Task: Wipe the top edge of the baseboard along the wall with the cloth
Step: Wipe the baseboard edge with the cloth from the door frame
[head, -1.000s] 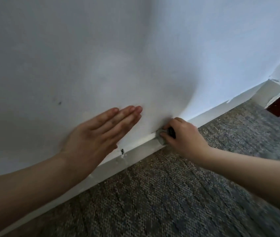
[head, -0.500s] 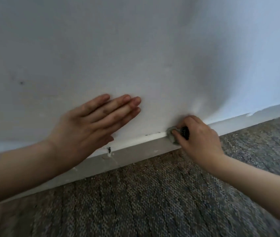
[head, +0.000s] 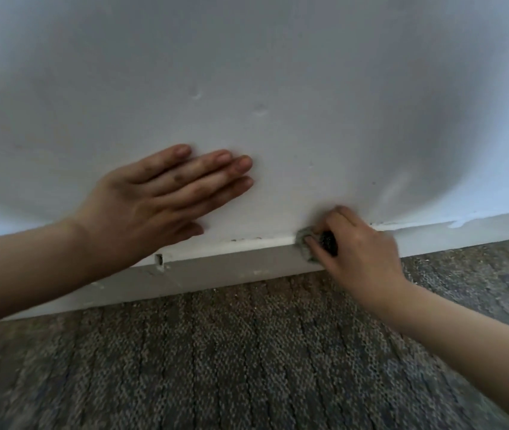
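A white baseboard runs along the foot of the white wall, rising slightly to the right. My right hand is closed around a small bunched grey cloth and presses it on the baseboard's top edge right of centre. Most of the cloth is hidden in the fist. My left hand lies flat on the wall above the baseboard, fingers together and pointing right, holding nothing.
A chipped notch marks the baseboard's top edge below my left hand. Flaked paint shows on the edge to the right. Grey patterned carpet covers the floor up to the baseboard.
The view has swung so the baseboard runs nearly level and the corner at right is out of sight. My right hand with the cloth sits farther right of the notch along the edge.
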